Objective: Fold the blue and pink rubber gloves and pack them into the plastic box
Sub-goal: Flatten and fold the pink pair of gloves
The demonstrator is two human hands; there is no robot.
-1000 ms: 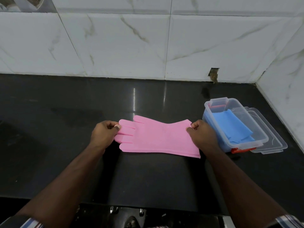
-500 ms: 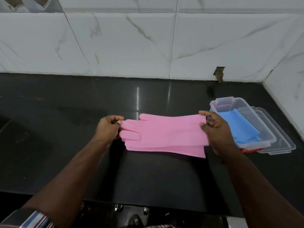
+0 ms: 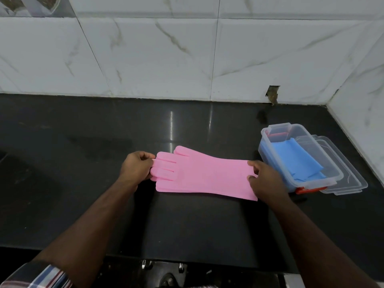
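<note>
1. A black stone counter [image 3: 104, 204] is seen spanning the view, backed by a white marble-tiled wall [image 3: 166, 59] that turns a corner at the right.
2. The pink glove [image 3: 203, 173] is laid flat across the middle of the counter, its finger end to the left and its cuff to the right.
3. The plastic box [image 3: 276, 146] is set on the counter just right of the glove's cuff; folded blue glove [image 3: 299, 161] material is held inside it.
4. A clear lid [image 3: 349, 181] is placed against the box's right side.
5. The glove's fingertips are pinched by the curled fingers of the left hand [image 3: 135, 169].
6. The cuff edge is gripped between thumb and fingers of the right hand [image 3: 266, 179].
7. A striped sleeve [image 3: 41, 275] is visible at the lower left.
</note>
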